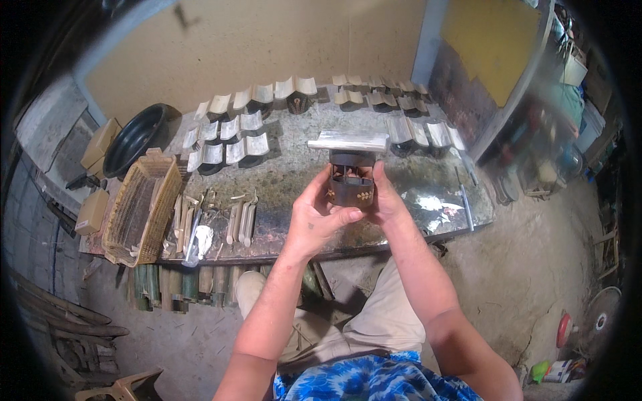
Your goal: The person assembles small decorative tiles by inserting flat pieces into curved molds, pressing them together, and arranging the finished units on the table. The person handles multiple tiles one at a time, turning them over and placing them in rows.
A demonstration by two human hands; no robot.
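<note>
Between my two hands is a small bamboo house (pixel 352 194), a dark round body with an opening in its side and gold leaf patterns low down. A pale roof (pixel 349 140) of split bamboo sits across its top. My left hand (pixel 317 215) wraps the left side, its thumb laid across the lower front. From the right, my right hand (pixel 386 199) grips the other side with its fingers around the back. Similar roofed bamboo houses (pixel 247 150) stand in groups on the table (pixel 294 190) beyond my hands, to the left and right.
At the table's left are a wicker basket (pixel 114 214), a black basin (pixel 137 139) and small cardboard boxes (pixel 92 212). Bamboo strips (pixel 242 222) and a glue tube (pixel 194 242) lie near the front edge. A thin metal rod (pixel 466 206) rests at the right. Bamboo tubes (pixel 190 283) stand under the table.
</note>
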